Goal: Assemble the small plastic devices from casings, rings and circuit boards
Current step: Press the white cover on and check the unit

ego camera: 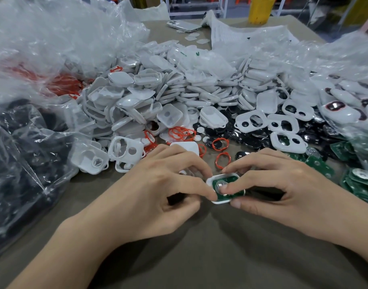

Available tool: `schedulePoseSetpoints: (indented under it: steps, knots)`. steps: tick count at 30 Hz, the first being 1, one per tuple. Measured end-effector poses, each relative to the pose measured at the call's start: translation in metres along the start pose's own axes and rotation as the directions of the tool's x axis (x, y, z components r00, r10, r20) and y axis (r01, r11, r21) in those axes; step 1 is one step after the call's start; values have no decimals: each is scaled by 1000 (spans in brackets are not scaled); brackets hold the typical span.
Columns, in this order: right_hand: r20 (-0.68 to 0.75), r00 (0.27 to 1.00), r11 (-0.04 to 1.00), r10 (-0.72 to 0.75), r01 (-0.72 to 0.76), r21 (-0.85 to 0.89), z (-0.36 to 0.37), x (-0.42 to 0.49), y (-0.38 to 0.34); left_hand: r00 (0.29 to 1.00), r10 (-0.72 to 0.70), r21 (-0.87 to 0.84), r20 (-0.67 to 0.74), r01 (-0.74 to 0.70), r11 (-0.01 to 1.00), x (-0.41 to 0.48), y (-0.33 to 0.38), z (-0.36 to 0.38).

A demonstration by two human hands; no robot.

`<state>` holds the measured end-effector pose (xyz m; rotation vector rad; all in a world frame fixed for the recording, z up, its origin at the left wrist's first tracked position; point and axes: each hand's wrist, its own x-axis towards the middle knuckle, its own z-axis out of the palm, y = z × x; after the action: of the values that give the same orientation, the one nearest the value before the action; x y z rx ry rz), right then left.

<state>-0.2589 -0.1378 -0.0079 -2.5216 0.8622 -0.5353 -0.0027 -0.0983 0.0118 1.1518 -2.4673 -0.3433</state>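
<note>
Casing [224, 175], white and shallow, is right in front of me, low over the table [199, 257], held between both hands so it cannot slide. My left hand [158, 184] pinches its left edge to steady it. My right hand [283, 184] grips the other side, one fingertip pressing the green circuit board [214, 183] down into the shell. Orange rings [222, 160] lie just beyond, handy for the next step, I judge.
</note>
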Motion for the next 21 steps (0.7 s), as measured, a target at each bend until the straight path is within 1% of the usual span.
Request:
schedulePoseSetpoints:
  steps: [9, 13, 17, 21]
  knots:
    - [-6, 1000, 1000, -4, 4, 1, 1, 0, -1, 999, 39, 6, 6, -39, 999, 1, -3, 0]
    - [0, 1000, 1000, -3, 3, 6, 1, 0, -2, 999, 46, 57, 7, -46, 997, 2, -1, 1]
    - [-1, 1000, 1000, 4, -4, 3, 1, -1, -1, 1000, 24, 66, -1, -24, 998, 3, 1, 3]
    - [-2, 1000, 1000, 2, -2, -1, 1, -1, 0, 998, -33, 80, -60, 38, 996, 2, -1, 2]
